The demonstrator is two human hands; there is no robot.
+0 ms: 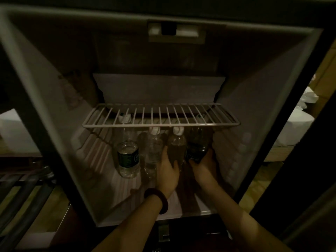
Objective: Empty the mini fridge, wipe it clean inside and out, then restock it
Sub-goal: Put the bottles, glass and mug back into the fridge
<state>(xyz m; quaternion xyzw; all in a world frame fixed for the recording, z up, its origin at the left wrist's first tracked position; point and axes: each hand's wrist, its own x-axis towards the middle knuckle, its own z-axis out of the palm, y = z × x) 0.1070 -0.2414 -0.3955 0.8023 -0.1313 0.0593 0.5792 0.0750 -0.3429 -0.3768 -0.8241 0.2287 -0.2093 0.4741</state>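
Four bottles stand under the rack at the fridge centre, left hand curled round one bottle, right hand round a dark bottle; emptying or restocking, unclear

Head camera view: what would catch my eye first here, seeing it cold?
Two bare arms reach into an open mini fridge. The left hand grips a clear bottle and the right hand a dark bottle, both under the white wire shelf. Two more bottles stand left of them.
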